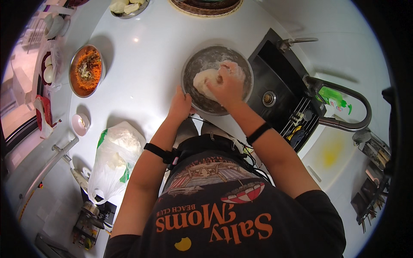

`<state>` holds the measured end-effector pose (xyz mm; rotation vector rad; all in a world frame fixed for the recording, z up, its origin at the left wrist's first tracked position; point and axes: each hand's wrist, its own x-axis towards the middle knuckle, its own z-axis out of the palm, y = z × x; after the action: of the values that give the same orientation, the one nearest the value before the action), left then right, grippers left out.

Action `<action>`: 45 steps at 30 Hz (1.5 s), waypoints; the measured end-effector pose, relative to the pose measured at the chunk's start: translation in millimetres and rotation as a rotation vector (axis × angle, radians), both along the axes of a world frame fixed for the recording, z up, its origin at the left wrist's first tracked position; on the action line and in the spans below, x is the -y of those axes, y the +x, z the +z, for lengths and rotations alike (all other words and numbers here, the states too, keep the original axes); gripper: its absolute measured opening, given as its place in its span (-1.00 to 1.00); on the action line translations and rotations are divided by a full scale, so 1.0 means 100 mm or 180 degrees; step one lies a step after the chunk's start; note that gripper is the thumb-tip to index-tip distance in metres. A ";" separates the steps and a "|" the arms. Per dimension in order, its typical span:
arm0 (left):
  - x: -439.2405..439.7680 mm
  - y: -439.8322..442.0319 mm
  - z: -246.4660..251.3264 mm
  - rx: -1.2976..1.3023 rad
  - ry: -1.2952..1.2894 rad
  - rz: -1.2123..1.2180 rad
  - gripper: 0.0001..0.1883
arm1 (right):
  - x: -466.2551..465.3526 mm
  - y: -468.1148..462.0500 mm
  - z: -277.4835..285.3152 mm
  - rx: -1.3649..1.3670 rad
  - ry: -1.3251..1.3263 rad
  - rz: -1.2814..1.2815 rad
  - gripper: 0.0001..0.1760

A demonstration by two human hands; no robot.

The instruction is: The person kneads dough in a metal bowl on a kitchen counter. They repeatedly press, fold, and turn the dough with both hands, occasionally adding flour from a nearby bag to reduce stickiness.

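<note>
A round metal bowl stands on the white counter, close to the black sink. Inside it lies a lump of pale dough, with whitish flour smears on the bowl's wall. My right hand is down in the bowl, its curled, flour-coated fingers gripping the right side of the dough. On the near left, my left hand grips the bowl's rim, with some of its fingers hidden below the bowl.
Left of me are a metal bowl of shredded orange filling, a small pinkish bowl and a plastic bag of white powder. To the right are the black sink, a faucet, a green soap bottle and a stained cutting board.
</note>
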<state>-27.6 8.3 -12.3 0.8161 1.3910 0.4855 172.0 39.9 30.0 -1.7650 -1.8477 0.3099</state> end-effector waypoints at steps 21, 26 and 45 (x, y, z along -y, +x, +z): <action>0.00 0.03 0.14 -0.0336 -0.0137 -0.0421 -0.37 | -0.61 -0.18 -0.77 -0.0241 -0.1061 -0.0478 -0.57; -0.05 0.04 0.09 -0.0487 -0.0202 -0.0440 -0.70 | -0.65 0.20 -0.60 -0.1493 -0.1878 -0.0261 -0.24; -0.05 0.09 0.10 -0.0269 -0.0060 -0.0120 -0.58 | 0.12 0.15 0.27 -0.0257 -0.0670 -0.0156 -0.51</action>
<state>-18.5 13.6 -2.6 0.8542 1.4533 0.4122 187.3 27.7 57.4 -1.9039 -1.7657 0.5662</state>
